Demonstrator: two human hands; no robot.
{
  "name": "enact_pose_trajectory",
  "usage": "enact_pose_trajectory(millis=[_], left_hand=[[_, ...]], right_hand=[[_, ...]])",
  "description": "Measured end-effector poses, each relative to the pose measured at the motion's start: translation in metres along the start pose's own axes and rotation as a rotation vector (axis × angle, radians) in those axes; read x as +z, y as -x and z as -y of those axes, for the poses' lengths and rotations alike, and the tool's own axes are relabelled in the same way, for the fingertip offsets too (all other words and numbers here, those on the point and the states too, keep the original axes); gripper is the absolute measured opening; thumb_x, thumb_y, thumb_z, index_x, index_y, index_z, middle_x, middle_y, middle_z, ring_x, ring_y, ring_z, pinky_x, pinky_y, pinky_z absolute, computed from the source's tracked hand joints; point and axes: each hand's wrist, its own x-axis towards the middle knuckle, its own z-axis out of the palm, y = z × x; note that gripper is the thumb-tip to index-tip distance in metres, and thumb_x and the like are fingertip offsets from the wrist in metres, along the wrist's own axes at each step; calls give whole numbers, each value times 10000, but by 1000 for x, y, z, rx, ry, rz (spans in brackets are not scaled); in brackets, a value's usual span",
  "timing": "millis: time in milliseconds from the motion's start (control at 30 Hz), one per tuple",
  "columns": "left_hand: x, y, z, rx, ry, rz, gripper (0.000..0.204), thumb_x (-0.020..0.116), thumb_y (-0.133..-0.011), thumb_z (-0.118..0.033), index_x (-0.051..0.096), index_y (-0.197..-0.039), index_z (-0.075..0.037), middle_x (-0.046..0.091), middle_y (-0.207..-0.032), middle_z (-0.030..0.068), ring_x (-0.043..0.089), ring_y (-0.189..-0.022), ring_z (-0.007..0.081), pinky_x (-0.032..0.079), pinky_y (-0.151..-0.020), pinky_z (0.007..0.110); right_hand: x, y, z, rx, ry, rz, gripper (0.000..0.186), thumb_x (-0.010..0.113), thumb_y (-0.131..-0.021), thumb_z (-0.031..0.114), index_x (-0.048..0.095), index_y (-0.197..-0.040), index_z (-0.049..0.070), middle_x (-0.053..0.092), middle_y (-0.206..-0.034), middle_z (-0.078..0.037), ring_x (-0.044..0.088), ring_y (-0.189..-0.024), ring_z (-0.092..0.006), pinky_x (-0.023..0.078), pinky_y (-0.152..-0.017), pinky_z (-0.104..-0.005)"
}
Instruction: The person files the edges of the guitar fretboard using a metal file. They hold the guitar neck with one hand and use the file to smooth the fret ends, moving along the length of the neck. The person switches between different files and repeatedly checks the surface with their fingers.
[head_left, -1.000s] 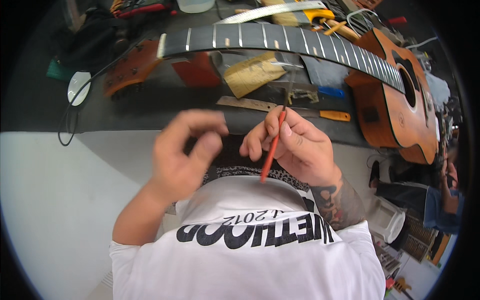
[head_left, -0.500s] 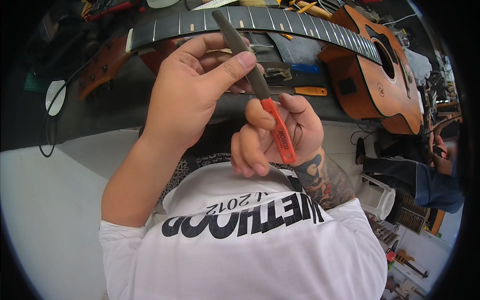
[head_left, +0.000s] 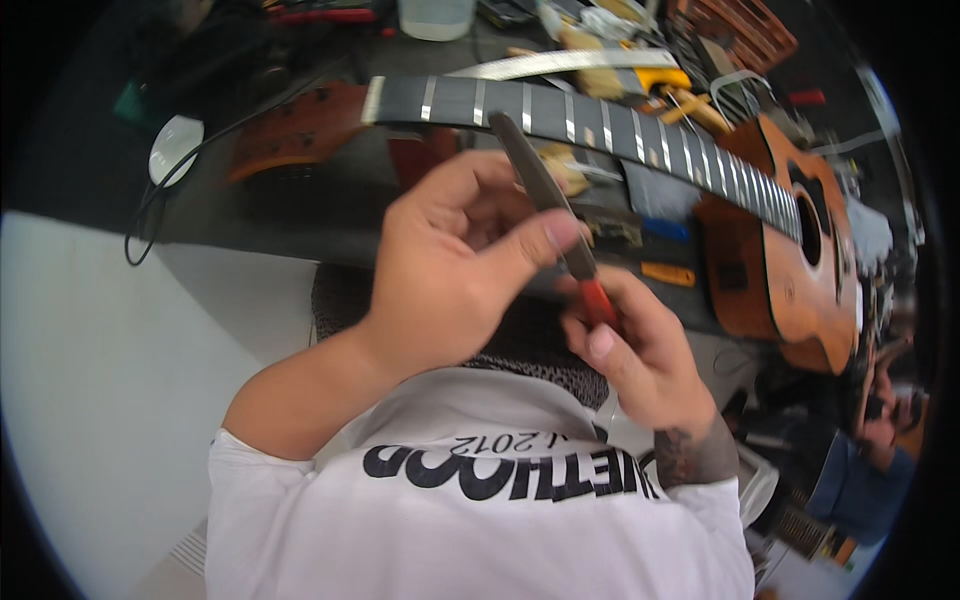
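A file (head_left: 541, 178) with a dark grey tapered blade and a red handle is held up at a slant in front of me. My right hand (head_left: 645, 350) is closed round the red handle, the thumb lying along it. The thumb of my left hand (head_left: 450, 265) rests against the lower blade; its other fingers curl behind the steel, partly hidden. Just beyond the blade's tip runs the dark fretboard (head_left: 548, 114) of an acoustic guitar, with bright frets. Its orange-brown body (head_left: 745, 290) lies at the right and its headstock (head_left: 300, 135) at the left.
Beneath the neck lie a blue-handled tool (head_left: 665, 229) and an orange-handled tool (head_left: 668, 273). A metal ruler (head_left: 560, 63) and a clear container (head_left: 437, 18) are farther back. At the left are a white oval object (head_left: 177, 150) and a black cable (head_left: 133, 225). Another person (head_left: 865, 485) is at the right.
Both hands and the file have shifted right and lower in the view. My right fingers, looser before, now wrap the handle. The view has moved, showing more of the bench's far side.
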Motion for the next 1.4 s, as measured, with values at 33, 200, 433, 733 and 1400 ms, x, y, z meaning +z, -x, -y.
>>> enact_pose_trajectory(millis=[33, 200, 433, 733, 1400], left_hand=[[-4, 2, -1, 75, -22, 19, 285, 746, -942, -48, 600, -1184, -11, 742, -1018, 130, 747, -950, 206, 577, -799, 294], [-36, 4, 0, 439, -562, 99, 486, 774, -929, -186, 553, -1311, 19, 666, -1203, 178, 629, -1198, 289, 498, -1024, 425], [-144, -37, 13, 933, -1398, -538, 725, 654, -922, -626, 598, -1298, -8, 629, -1263, 152, 509, -1255, 342, 363, -1119, 469], [-111, -38, 43, 639, -1338, -887, 919, 638, -823, -784, 613, -1251, 29, 579, -1235, 191, 479, -1234, 370, 310, -1147, 522], [-65, -63, 82, 621, -969, -1146, 763, 632, -898, -614, 417, -1334, -26, 235, -1513, 246, 382, -1367, 345, 336, -1133, 480]], right_hand=[[-3, -2, 6, -79, 192, -34, 329, 559, -1033, 133, 552, -1324, -21, 660, -909, -76, 595, -732, -132, 486, -680, -269], [-35, -14, 39, -240, 733, 55, 323, 597, -897, -61, 628, -1219, -57, 655, -767, -111, 655, -595, -283, 523, -574, -341], [-89, -63, 79, -238, 931, 108, 349, 654, -818, -83, 658, -1166, -92, 661, -752, -111, 644, -583, -257, 508, -570, -346], [-84, -167, 86, -400, 871, 403, 577, 656, -753, -129, 568, -1323, -145, 627, -769, -141, 559, -541, -227, 454, -483, -359], [-113, -192, 85, -485, 900, 550, 563, 576, -785, -137, 529, -1343, -195, 619, -732, -152, 558, -517, -206, 449, -466, -334]])
